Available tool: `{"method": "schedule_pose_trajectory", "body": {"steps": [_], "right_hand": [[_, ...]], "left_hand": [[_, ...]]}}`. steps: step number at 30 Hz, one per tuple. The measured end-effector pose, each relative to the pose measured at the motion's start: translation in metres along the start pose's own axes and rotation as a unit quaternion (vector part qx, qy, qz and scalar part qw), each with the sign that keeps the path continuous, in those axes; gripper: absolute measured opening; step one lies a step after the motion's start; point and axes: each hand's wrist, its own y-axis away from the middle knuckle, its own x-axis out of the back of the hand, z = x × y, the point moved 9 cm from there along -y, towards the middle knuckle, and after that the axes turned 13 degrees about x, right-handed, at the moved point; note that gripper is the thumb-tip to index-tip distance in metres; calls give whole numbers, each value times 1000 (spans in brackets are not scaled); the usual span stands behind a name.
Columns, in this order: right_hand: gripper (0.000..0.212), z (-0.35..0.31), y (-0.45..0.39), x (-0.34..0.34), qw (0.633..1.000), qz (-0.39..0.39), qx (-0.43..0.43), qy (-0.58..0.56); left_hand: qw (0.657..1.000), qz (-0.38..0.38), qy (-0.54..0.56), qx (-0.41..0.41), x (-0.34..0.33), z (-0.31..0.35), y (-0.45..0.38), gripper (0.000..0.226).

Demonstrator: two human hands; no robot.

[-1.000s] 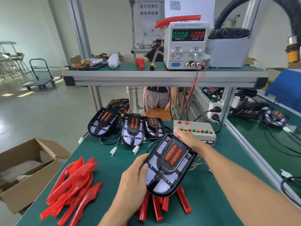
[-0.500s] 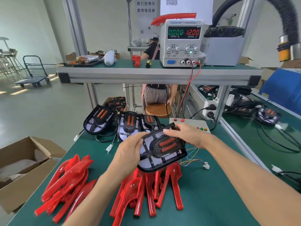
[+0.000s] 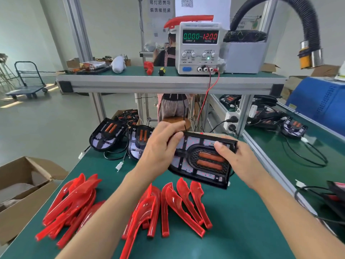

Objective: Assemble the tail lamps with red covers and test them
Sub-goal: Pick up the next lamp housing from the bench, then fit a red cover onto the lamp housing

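Counts on my desk point(image 3: 233, 230): lamp bodies, red covers, gear.

I count two hands, left hand point(image 3: 160, 146) and right hand point(image 3: 240, 163), sharing one black tail lamp body point(image 3: 201, 161) with two orange strips. Two more lamp bodies point(image 3: 108, 135) sit on the desk behind it, and further ones in a carton beyond that I can't count. Red covers lie in two groups: the left pile point(image 3: 71, 202) is too overlapped to number, the centre cluster point(image 3: 177, 206) shows roughly six. One power supply point(image 3: 199, 47) stands on the shelf, one cardboard box point(image 3: 22, 193) on the floor.
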Motion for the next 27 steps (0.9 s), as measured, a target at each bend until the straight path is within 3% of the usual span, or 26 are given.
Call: {"method": "schedule_pose_trajectory", "body": {"steps": [2,4,7,9,12,13,15,17,21,24,27], "right_hand": [[28,1,21,16,995,100,7,10],[26,14,53,24,970,226,-37,-87],[36,36,107,14,892,349,-132,-254],[45,41,137,-1,843,381,-186,-331],[48,42,173,-19,800,389,-232,-394],[50,45,184,-22,789,400,-244,-398],[53,49,203,-23,767,439,-259,-391],[51,55,227,-18,769,469,-289,-324],[40,53,247,1,814,437,-356,-143],[28,46,239,9,843,365,-385,-86],[34,43,236,21,870,277,-405,46]], "left_hand": [[995,77,20,55,9,-3,6,27],[981,116,53,143,11,-14,26,23],[941,61,162,293,-19,-33,76,29],[877,-39,264,400,-60,-38,112,41],[736,-157,413,513,-127,-25,162,74],[704,-171,439,532,-144,-20,173,81],[673,-203,477,527,-168,-7,181,79],[677,-231,467,520,-181,0,182,66],[708,-239,387,541,-193,-11,183,49],[721,-238,339,555,-192,-24,181,43],[737,-227,303,561,-185,-34,182,50]]}}
